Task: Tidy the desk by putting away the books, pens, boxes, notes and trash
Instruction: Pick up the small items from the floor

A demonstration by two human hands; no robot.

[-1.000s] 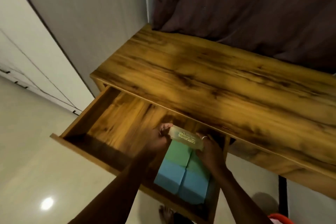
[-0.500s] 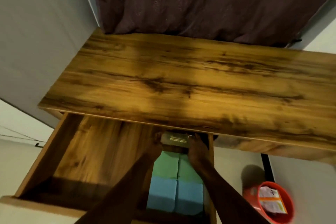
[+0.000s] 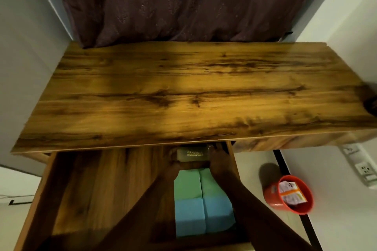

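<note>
A small gold box (image 3: 191, 155) with printed lettering lies at the back right of the open wooden drawer (image 3: 98, 189), just under the desk's front edge. My left hand (image 3: 172, 166) holds its left end and my right hand (image 3: 219, 161) grips its right end, a ring showing on one finger. In front of the box, two green boxes (image 3: 192, 183) and two blue boxes (image 3: 204, 216) lie packed side by side in the drawer's right part. The wooden desk top (image 3: 193, 91) is bare.
A red bin (image 3: 273, 195) holding paper wrappers stands on the floor to the right of the drawer. A wall socket strip (image 3: 365, 169) is at the far right. A dark curtain (image 3: 183, 2) hangs behind the desk. The drawer's left part holds nothing.
Both hands have carried the gold box deeper into the drawer, from above the green boxes to the back under the desk edge. The view has swung right, showing the red bin.
</note>
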